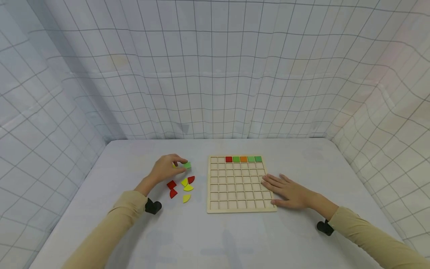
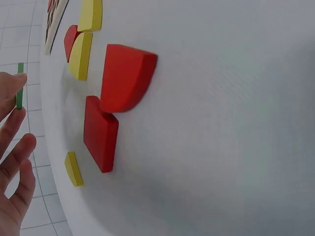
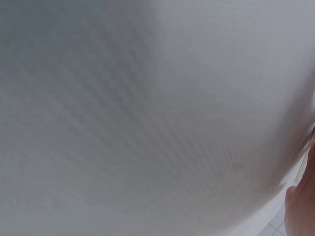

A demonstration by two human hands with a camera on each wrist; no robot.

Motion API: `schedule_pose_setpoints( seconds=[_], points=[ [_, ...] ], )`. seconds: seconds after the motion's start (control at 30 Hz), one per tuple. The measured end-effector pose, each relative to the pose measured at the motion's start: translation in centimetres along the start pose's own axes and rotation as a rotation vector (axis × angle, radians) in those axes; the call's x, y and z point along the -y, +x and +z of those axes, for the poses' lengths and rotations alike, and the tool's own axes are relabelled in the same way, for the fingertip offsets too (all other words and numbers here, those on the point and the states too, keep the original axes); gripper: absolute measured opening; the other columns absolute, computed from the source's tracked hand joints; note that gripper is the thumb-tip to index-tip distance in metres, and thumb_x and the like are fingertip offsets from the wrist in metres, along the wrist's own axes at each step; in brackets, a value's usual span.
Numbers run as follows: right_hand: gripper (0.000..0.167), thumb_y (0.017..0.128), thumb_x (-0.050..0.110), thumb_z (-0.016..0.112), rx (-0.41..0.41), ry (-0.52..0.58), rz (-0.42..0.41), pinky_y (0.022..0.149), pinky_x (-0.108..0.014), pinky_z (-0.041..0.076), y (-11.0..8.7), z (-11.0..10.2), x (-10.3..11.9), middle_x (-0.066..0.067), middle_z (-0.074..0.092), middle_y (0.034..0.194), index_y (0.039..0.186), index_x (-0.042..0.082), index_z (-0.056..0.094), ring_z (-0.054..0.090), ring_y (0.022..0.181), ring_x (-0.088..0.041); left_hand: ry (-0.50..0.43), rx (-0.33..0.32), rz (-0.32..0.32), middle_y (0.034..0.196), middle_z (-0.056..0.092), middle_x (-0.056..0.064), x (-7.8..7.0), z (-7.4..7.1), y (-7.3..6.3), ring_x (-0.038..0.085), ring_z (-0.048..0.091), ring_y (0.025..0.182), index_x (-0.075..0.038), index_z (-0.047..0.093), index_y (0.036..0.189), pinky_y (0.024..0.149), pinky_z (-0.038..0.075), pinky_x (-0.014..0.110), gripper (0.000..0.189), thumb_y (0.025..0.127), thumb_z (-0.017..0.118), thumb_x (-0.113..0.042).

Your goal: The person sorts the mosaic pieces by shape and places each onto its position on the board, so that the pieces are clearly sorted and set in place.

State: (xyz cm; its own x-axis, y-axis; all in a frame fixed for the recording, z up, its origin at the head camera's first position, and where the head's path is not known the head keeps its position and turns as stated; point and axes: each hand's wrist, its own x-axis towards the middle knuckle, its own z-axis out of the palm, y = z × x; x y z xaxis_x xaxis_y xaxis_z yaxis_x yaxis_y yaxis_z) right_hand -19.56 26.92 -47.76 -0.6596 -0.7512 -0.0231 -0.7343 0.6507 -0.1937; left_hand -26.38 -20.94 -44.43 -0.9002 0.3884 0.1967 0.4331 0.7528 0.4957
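In the head view my left hand (image 1: 166,167) pinches a green square tile (image 1: 187,165) between thumb and fingertips. The left wrist view shows that green tile (image 2: 20,86) edge-on, raised off the table, with the other fingers loosely bent. My right hand (image 1: 291,193) lies flat, its spread fingertips resting on the right edge of a wooden grid board (image 1: 242,210). Along the board's top row sit several tiles: a red one (image 1: 228,159), an orange one (image 1: 243,159) and green ones, filling the cells toward the right corner. Only part of the right hand (image 3: 301,211) shows in the right wrist view.
Loose pieces lie left of the board: a red square (image 1: 171,185), red quarter-rounds (image 1: 173,193) and several yellow pieces (image 1: 186,198). One yellow piece (image 2: 74,168) is partly behind the left hand in the head view. White gridded curtains (image 1: 215,74) surround the white table (image 1: 188,239).
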Motion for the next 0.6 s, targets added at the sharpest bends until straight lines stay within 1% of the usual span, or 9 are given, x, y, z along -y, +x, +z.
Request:
schedule_pose_setpoints(
  seconds=[0.17, 0.3, 0.4, 0.47, 0.6],
  points=[
    [0.068, 0.098, 0.048, 0.045, -0.011, 0.001, -0.004, 0.117, -0.052, 0.009, -0.1, 0.3, -0.2, -0.007, 0.021, 0.161, 0.154, 0.017, 0.021, 0.013, 0.15, -0.021, 0.006, 0.0, 0.011, 0.1, 0.072, 0.003, -0.8, 0.6, 1.2, 0.017, 0.057, 0.08, -0.01, 0.074, 0.108, 0.063, 0.044, 0.023, 0.03, 0.081, 0.077, -0.023],
    [0.069, 0.098, 0.047, 0.047, -0.018, -0.004, -0.005, 0.114, -0.058, 0.013, -0.1, 0.1, -0.1, -0.009, 0.023, 0.16, 0.154, 0.015, 0.024, 0.018, 0.149, -0.026, 0.001, 0.0, 0.031, 0.101, 0.072, 0.003, -1.3, 1.0, 2.1, 0.018, 0.058, 0.08, -0.01, 0.075, 0.107, 0.063, 0.044, 0.024, 0.029, 0.081, 0.077, -0.023],
    [0.07, 0.097, 0.047, 0.048, 0.0, -0.001, 0.004, 0.112, -0.062, 0.017, 0.0, -0.1, 0.1, -0.008, 0.022, 0.16, 0.154, 0.014, 0.024, 0.02, 0.148, -0.029, 0.0, 0.007, 0.05, 0.1, 0.072, 0.004, -1.7, 1.4, 2.7, 0.017, 0.059, 0.08, -0.011, 0.075, 0.107, 0.063, 0.044, 0.024, 0.029, 0.081, 0.077, -0.024],
    [0.07, 0.098, 0.048, 0.047, 0.013, 0.003, 0.009, 0.112, -0.062, 0.016, 0.0, -0.2, 0.1, -0.008, 0.021, 0.161, 0.154, 0.014, 0.023, 0.019, 0.148, -0.03, 0.003, 0.012, 0.055, 0.1, 0.072, 0.003, -1.9, 1.7, 3.1, 0.017, 0.059, 0.08, -0.012, 0.075, 0.107, 0.063, 0.044, 0.024, 0.029, 0.081, 0.076, -0.025],
    [0.069, 0.098, 0.047, 0.046, 0.001, 0.0, 0.003, 0.113, -0.06, 0.016, 0.0, -0.1, 0.0, -0.009, 0.022, 0.16, 0.154, 0.014, 0.023, 0.019, 0.148, -0.029, 0.002, 0.016, 0.064, 0.1, 0.072, 0.002, -2.4, 2.2, 3.9, 0.016, 0.058, 0.08, -0.012, 0.075, 0.107, 0.064, 0.044, 0.025, 0.029, 0.081, 0.076, -0.026]
  ],
)
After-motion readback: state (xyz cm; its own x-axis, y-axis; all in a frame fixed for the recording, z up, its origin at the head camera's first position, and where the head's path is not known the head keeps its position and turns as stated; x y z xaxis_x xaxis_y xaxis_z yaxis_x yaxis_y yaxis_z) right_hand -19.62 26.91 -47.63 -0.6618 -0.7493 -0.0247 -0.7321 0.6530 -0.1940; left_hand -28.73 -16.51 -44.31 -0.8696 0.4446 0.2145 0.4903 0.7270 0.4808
